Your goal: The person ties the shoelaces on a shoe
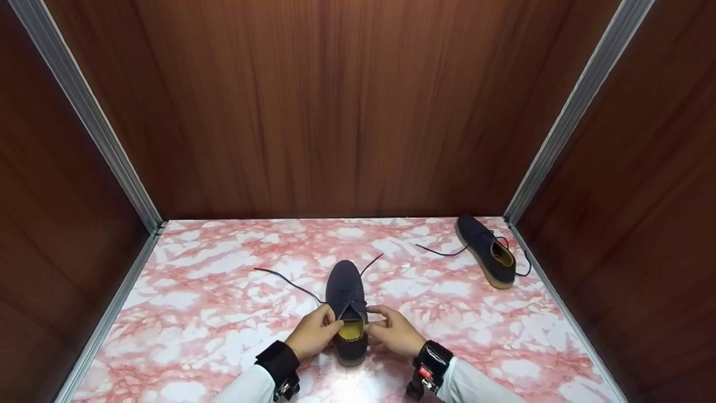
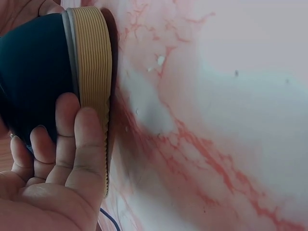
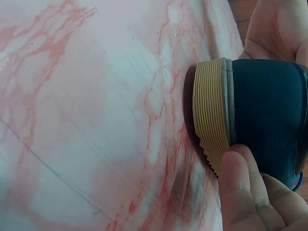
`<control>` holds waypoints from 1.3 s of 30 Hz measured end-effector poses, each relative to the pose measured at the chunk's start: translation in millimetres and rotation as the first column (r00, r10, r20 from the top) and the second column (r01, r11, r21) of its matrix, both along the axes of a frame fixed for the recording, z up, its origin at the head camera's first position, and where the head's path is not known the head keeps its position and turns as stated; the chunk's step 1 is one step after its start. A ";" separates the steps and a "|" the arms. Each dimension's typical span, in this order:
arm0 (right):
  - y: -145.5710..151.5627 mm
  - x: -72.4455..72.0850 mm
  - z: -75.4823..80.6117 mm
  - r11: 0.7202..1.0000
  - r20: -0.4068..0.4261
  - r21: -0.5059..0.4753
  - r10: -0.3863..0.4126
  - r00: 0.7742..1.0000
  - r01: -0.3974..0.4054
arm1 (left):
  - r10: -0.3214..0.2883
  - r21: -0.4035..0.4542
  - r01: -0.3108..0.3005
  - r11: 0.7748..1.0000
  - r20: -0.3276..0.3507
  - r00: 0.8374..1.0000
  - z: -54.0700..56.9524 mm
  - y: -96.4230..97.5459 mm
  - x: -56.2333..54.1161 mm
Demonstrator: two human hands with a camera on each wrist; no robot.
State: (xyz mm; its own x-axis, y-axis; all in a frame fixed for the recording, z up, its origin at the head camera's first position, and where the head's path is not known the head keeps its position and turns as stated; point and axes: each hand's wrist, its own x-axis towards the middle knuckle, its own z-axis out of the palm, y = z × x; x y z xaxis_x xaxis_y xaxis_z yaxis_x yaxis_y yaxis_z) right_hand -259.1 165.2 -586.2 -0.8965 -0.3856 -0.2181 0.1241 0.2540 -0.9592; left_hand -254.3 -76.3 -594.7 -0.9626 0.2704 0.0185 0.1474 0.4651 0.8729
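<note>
A dark navy lace-up shoe stands upright, toe pointing away from me, its yellowish lining showing at the opening. From the left side my left hand grips the collar, thumb at the opening's edge and fingers along the outside. My right hand holds the opposite side, thumb and forefinger at the collar. In both wrist views, fingers lie against the dark upper and the ribbed tan sole. One loose lace stretches out to the left; another lace end points right.
A matching shoe rests at the back right near the side wall, its laces spread out. Red-and-white marbled covering lies over the surface. Brown wood-look panels enclose the back and both sides, with grey metal strips at the corners.
</note>
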 end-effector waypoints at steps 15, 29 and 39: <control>9.6 -16.2 -6.6 0.999 0.059 -0.051 -0.014 0.998 0.017 | 0.128 0.130 -0.160 0.979 0.227 0.965 -6.3 -5.8 -14.4; 2.2 -47.2 -11.6 0.993 0.158 0.011 -0.115 0.981 0.115 | 0.221 0.089 -0.268 0.959 0.357 0.908 -3.6 -1.9 -35.0; -13.8 -58.0 -12.0 0.988 0.105 0.052 -0.151 0.983 0.146 | 0.198 0.085 -0.246 0.966 0.370 0.907 -8.3 -0.8 -42.4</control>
State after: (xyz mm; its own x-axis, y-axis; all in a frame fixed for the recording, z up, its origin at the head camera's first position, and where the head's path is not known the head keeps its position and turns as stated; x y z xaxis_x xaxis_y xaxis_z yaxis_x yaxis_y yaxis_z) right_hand -317.1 151.4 -598.2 -0.9133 -0.2374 -0.3311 0.2665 0.2666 -0.9262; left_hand -296.6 -77.1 -603.0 -0.9462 0.0671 -0.3165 -0.2781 0.3315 0.9015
